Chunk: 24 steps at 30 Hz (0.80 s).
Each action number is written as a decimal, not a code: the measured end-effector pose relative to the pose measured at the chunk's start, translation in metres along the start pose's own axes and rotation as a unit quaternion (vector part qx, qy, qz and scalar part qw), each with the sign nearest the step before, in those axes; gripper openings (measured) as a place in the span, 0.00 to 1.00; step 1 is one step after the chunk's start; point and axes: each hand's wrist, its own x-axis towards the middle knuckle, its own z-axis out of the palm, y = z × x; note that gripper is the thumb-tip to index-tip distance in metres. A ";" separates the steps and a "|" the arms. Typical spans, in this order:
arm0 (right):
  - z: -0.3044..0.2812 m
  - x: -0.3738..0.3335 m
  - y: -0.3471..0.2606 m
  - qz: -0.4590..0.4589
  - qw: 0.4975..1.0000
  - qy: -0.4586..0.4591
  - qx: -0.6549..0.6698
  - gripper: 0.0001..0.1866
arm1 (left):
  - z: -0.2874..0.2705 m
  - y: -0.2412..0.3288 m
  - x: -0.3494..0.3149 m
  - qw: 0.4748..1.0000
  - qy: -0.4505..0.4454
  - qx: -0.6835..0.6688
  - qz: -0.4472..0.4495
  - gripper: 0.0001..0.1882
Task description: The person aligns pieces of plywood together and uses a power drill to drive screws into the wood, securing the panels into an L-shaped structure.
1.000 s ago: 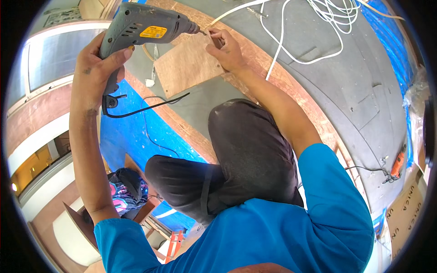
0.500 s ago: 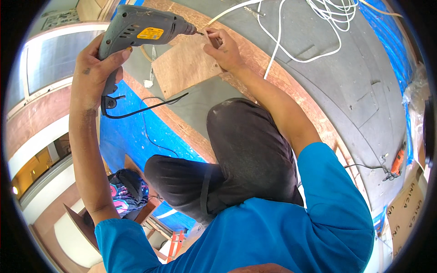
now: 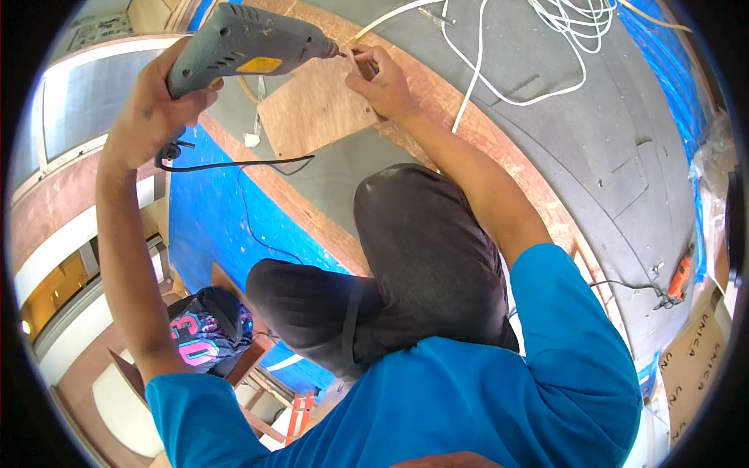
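My left hand (image 3: 160, 109) is wrapped around the handle of a grey power drill (image 3: 253, 43) with a yellow label. The drill points right, its chuck and short bit close beside the fingertips of my right hand (image 3: 384, 84). Whether the bit touches the wood cannot be made out. My right hand is closed on the edge of a small plywood panel (image 3: 312, 113), thumb and fingers pinching near its upper right corner. Small dark holes or marks show near the panel's corners. A black cord (image 3: 234, 166) hangs from the drill's handle.
White cable (image 3: 573, 23) lies coiled on the grey surface to the far right. An orange power tool (image 3: 681, 274) with a black cord sits at the right, above a cardboard box (image 3: 690, 366). Blue sheeting (image 3: 211, 210) and a patterned backpack (image 3: 211, 327) are at the left.
My left hand and forearm have shifted left, and the drill has rolled and tipped, with its rear slightly higher. The drill's cord swung up. My right hand and the panel have barely moved.
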 end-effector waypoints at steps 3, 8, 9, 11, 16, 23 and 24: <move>0.003 -0.003 -0.001 0.026 1.000 -0.006 0.008 0.25 | -0.006 0.011 0.007 0.988 -0.051 -0.118 -0.087 0.22; -0.004 0.002 0.006 0.024 1.000 -0.002 0.017 0.26 | 0.001 0.016 0.010 0.992 -0.062 -0.065 -0.094 0.19; -0.003 0.002 0.005 0.022 1.000 -0.004 0.012 0.25 | 0.001 0.015 0.010 0.991 -0.064 -0.067 -0.097 0.19; -0.003 0.001 0.004 0.023 1.000 -0.007 0.005 0.25 | 0.002 0.011 0.010 0.990 -0.069 -0.072 -0.098 0.18; 0.003 0.003 0.015 -0.008 1.000 0.000 0.013 0.25 | 0.000 0.011 0.014 0.989 -0.066 -0.060 -0.116 0.13; 0.001 -0.001 -0.003 0.046 0.999 -0.018 -0.020 0.25 | 0.007 0.001 0.014 0.987 -0.060 -0.044 -0.139 0.09; -0.002 0.002 -0.001 0.035 0.999 -0.021 -0.034 0.24 | 0.007 0.001 0.017 0.988 -0.057 -0.043 -0.137 0.09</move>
